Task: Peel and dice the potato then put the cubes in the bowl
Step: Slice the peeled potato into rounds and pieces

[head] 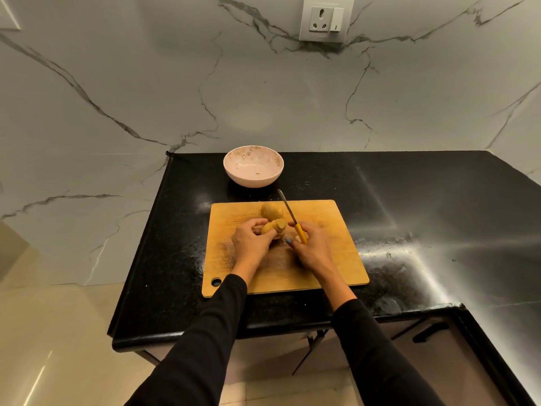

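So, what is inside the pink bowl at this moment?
The pink bowl holds no potato cubes. Only one tiny dark speck shows on its bottom. The part just behind its near wall is hidden. The potato pieces lie on the cutting board.

Knife (288,213) slants between board (336,259) and bowl (253,166)

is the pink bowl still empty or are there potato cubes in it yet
Empty of cubes: the pink bowl shows its bare inside, only a tiny dark speck at the bottom. The potato pieces lie on the cutting board.
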